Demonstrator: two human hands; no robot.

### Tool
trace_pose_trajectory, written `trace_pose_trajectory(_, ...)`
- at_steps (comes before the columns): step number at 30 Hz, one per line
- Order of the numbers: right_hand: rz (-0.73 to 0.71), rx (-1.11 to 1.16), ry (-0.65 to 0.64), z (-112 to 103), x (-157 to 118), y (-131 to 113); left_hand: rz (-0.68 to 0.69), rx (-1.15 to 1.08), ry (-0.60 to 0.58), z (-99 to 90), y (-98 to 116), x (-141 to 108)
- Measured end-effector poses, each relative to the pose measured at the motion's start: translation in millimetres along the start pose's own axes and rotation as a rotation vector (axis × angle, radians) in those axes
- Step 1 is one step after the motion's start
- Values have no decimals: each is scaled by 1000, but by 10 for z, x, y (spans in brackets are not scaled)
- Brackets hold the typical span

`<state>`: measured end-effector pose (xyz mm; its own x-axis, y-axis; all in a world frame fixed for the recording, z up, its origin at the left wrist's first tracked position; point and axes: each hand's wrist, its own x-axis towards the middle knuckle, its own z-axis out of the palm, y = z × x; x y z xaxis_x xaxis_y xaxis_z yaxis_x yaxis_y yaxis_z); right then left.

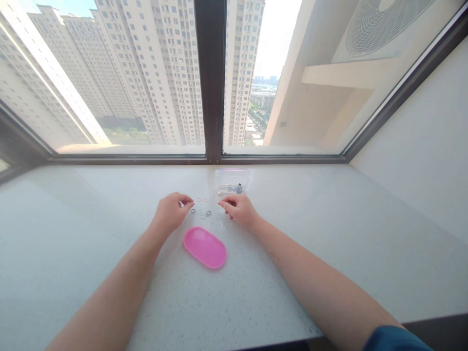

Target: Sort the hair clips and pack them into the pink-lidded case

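Observation:
Several small thin rings [208, 213] lie loosely grouped on the white speckled sill, some dark and some pale. Left of them is my left hand [172, 210], thumb and index finger pinched together right by a dark ring [193, 211]. Whatever is between those fingertips is too small to tell. My right hand [239, 209] is on the other side of the group, its fingers curled and the thumb and index tips together; anything in that pinch cannot be made out. Nearer to me, a pink oval tray [205, 247] lies at a slant between my forearms.
Behind my right hand lies a clear plastic zip bag [233, 175] with small items in it, one of them dark. A window with a dark frame [214, 97] rises at the sill's back. A white wall [420, 146] bounds the right side.

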<state>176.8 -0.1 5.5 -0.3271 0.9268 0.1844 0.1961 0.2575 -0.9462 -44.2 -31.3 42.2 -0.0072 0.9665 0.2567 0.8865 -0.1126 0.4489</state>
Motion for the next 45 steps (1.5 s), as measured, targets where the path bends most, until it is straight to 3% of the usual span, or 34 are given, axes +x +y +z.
trace_pose_trajectory(2, -22, -38, -29, 8, -3, 7, 46, -28, -57, -28, 25, -21)
trace_pose_trajectory(8, 13, -34, -16, 2, 16, 44, 141, -196, -458, -100, 79, -120)
trace_pose_trajectory(13, -69, -49, 136, -12, -6, 19, 143, -229, -534, -57, 56, -143)
trace_pose_trajectory(20, -121, -145, 490, -204, 8, -24, 175, -207, -377, -14, 145, -137)
trace_pose_trajectory(24, -74, -226, 576, -292, 46, 8, 110, -211, -275, 16, 188, -140)
trace_pose_trajectory(28, -59, -315, 540, -288, 79, 44, 99, -237, -205, 37, 196, -140)
trace_pose_trajectory(33, -153, -396, 333, -285, 102, 40, 72, -269, -191, 46, 185, -140)
trace_pose_trajectory(40, -335, -622, 390, -324, 109, 7, 43, -279, -136, 61, 179, -121)
trace_pose_trajectory(45, -300, -698, 314, -288, 128, 37, 6, -410, -79, 126, 146, -110)
